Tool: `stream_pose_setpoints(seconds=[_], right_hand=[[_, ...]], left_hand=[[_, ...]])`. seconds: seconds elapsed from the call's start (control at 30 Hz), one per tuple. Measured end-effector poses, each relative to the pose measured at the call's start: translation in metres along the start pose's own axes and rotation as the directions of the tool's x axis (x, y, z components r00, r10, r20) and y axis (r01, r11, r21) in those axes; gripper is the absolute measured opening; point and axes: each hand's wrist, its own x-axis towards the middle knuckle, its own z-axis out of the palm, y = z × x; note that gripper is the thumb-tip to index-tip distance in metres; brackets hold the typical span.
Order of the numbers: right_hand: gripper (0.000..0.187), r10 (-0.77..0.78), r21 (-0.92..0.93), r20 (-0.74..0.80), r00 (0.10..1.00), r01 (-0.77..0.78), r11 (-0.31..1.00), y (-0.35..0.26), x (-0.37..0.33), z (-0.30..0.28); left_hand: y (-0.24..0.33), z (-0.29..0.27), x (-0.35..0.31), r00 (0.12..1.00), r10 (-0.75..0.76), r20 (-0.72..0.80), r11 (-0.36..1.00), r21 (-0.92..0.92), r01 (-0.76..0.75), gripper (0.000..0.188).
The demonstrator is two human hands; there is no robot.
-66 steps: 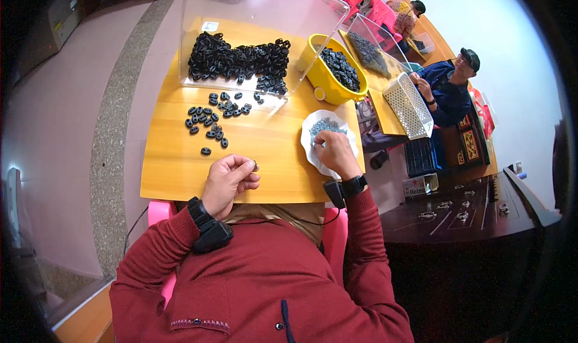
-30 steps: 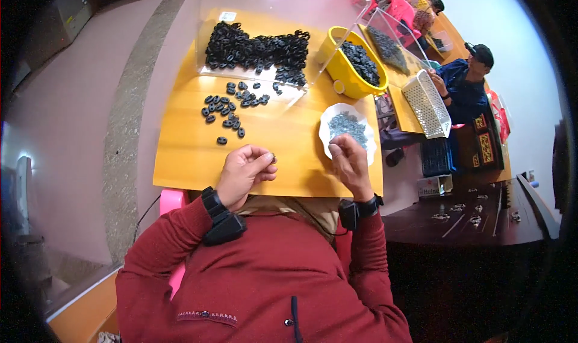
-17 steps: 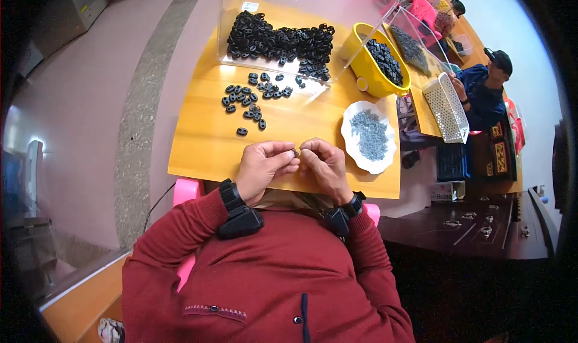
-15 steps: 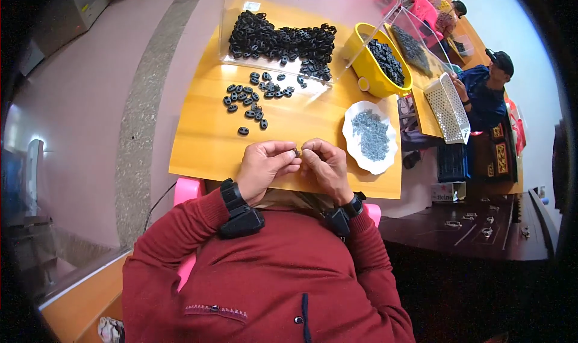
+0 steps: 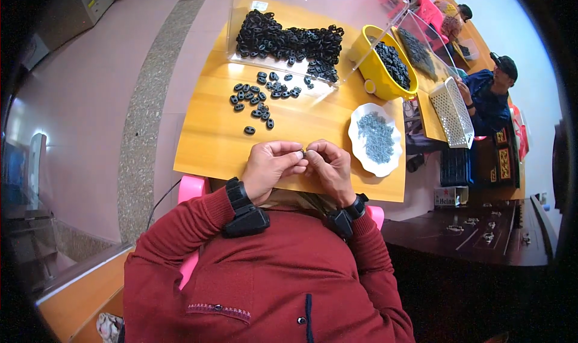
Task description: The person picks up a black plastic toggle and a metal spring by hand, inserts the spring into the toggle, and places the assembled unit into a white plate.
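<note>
Above the table's near edge, my left hand (image 5: 269,167) and my right hand (image 5: 335,171) meet fingertip to fingertip. Both are closed in a pinch around one small dark piece (image 5: 303,153), mostly covered by the fingers; it looks like a black cord lock. Beyond my hands lie several loose black two-holed cord locks (image 5: 249,96), a single one (image 5: 249,130) being closest to my left hand. To the right of my right hand, a white scalloped plate (image 5: 356,154) holds a heap of small greyish pieces, too fine to make out, perhaps springs.
A clear plastic bin (image 5: 235,49) with a black heap of cord locks lies at the table's far side. A yellow tub (image 5: 379,89) of black parts stands right of it. Farther right are a white perforated basket (image 5: 453,111) and a person in dark blue (image 5: 489,96).
The view has shifted slightly, so the table and its contents sit a little farther right. My hands remain together, fingertips still pinched at the small dark piece.
</note>
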Motion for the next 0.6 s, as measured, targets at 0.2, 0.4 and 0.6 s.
stream_pose_setpoints(seconds=[0.2, 0.4, 0.6], right_hand=[[0.008, -0.003, -0.059, 0.006, 1.0, 0.003, 0.998, 0.001, -0.001, -0.001], [0.008, -0.007, -0.089, 0.024, 1.0, 0.009, 0.996, 0.004, -0.001, -0.004], [0.008, 0.037, -0.063, 0.077, 0.996, -0.032, 0.998, -0.006, 0.002, -0.002]], left_hand=[[0.001, 0.001, -0.001, 1.0, -0.002, -0.009, 1.0, -0.008, 0.002, 0.02], [0.0, 0.0, 0.001, 1.0, 0.007, -0.007, 1.0, 0.023, -0.007, 0.02], [-0.007, -0.004, 0.006, 0.999, 0.048, 0.001, 0.993, 0.108, -0.048, 0.019]])
